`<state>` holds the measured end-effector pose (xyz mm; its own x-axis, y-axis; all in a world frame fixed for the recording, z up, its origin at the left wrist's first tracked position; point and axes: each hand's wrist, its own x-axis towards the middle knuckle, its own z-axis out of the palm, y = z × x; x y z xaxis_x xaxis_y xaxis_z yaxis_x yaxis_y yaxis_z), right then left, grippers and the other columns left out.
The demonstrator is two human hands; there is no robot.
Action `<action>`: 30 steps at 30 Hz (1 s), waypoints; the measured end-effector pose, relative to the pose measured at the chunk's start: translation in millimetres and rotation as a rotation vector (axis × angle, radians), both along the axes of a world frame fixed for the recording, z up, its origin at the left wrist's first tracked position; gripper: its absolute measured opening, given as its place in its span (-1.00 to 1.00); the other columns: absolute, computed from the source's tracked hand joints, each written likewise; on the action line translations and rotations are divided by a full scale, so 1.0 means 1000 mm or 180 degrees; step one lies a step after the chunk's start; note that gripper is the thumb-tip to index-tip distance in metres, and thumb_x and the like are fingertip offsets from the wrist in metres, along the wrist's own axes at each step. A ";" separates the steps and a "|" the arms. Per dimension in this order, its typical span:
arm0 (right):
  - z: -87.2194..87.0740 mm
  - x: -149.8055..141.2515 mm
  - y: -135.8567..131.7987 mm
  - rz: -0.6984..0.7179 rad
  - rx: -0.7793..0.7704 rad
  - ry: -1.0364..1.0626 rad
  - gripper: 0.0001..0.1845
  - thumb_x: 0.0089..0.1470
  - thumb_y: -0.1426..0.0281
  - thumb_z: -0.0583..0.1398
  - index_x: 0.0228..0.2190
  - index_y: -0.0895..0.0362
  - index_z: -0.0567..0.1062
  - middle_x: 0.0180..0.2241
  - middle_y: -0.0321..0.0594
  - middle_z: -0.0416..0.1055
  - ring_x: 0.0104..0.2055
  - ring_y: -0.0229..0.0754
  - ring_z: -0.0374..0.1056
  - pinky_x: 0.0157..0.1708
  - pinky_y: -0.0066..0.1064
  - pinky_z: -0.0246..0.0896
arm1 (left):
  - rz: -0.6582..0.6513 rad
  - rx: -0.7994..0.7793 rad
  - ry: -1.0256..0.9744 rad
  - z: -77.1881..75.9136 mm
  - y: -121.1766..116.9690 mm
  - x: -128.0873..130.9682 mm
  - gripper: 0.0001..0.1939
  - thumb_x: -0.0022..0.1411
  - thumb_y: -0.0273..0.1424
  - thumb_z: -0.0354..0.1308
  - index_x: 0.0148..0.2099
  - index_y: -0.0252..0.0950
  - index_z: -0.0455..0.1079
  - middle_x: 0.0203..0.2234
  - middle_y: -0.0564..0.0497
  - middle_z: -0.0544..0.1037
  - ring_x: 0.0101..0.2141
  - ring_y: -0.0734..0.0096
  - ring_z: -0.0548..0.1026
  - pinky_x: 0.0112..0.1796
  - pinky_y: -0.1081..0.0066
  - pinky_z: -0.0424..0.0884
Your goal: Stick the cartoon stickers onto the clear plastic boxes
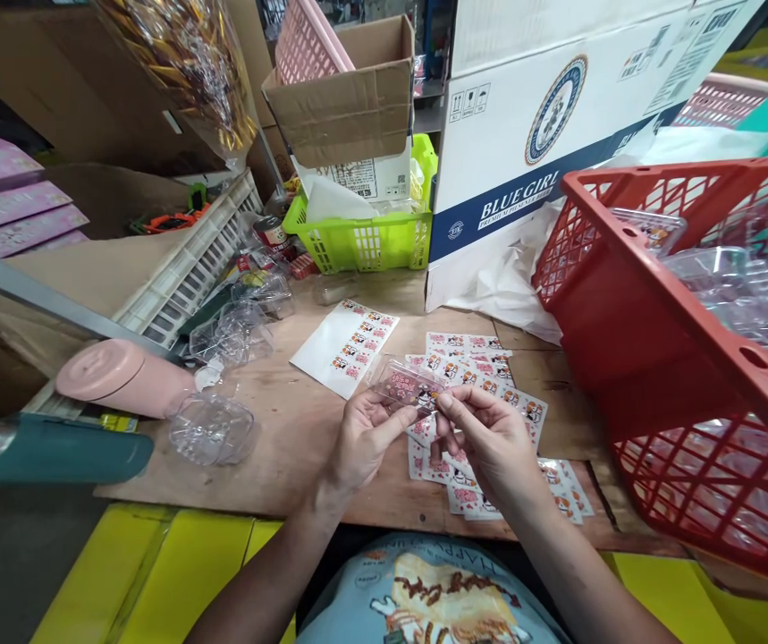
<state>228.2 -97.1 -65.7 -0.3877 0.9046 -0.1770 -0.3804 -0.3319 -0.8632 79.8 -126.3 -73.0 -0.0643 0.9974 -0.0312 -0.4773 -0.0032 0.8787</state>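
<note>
Both hands meet above the wooden table (290, 447). My left hand (363, 438) and my right hand (484, 438) pinch a small clear plastic case (409, 385) with a pink patterned card inside, each holding one end. Under the hands lie several printed sticker sheets (484, 371), spread across the table. Another sticker sheet (347, 344) lies apart, further back to the left.
A red basket (598, 304) with clear plastic cases stands tilted at right. A green basket (363, 241), cardboard boxes and a "Blue Girl" carton (524, 125) stand behind. Loose clear plastic shells (213, 429), a pink cylinder (122, 376) and a teal one (54, 452) lie at left.
</note>
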 end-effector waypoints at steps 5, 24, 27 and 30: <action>-0.002 -0.001 0.000 -0.0026 -0.0035 -0.0012 -0.73 0.03 0.24 0.37 -0.43 0.17 0.47 -0.59 -0.33 0.42 -0.67 -0.39 0.21 -0.65 -0.48 0.33 | -0.0012 0.0023 0.0046 -0.002 -0.001 -0.001 -0.80 0.17 -0.51 0.27 -0.12 -0.30 0.56 -0.16 -0.06 0.65 -0.15 0.31 0.59 -0.01 0.33 0.45; -0.011 -0.012 0.001 -0.0299 0.0126 -0.0157 -0.69 -0.01 0.20 0.38 -0.48 0.17 0.47 -0.60 -0.32 0.43 -0.69 -0.36 0.24 -0.67 -0.47 0.35 | 0.0062 -0.0061 0.0170 -0.006 -0.003 -0.003 -0.77 0.17 -0.47 0.28 -0.09 -0.28 0.55 -0.11 -0.08 0.63 -0.11 0.23 0.59 0.02 0.24 0.45; -0.010 -0.013 0.000 -0.0330 0.0106 -0.0159 -0.68 -0.02 0.19 0.39 -0.48 0.18 0.48 -0.60 -0.31 0.45 -0.68 -0.37 0.27 -0.67 -0.51 0.32 | 0.0078 -0.0060 0.0157 -0.007 -0.003 -0.004 -0.78 0.16 -0.48 0.29 -0.10 -0.27 0.55 -0.11 -0.06 0.63 -0.10 0.25 0.59 0.02 0.24 0.46; -0.006 -0.013 -0.003 -0.0362 0.0060 -0.0170 -0.68 -0.05 0.20 0.40 -0.49 0.18 0.49 -0.61 -0.31 0.45 -0.69 -0.38 0.27 -0.68 -0.55 0.28 | 0.0073 -0.0078 0.0140 -0.006 -0.004 -0.003 -0.79 0.16 -0.50 0.29 -0.12 -0.27 0.55 -0.13 -0.05 0.64 -0.12 0.27 0.59 0.00 0.28 0.48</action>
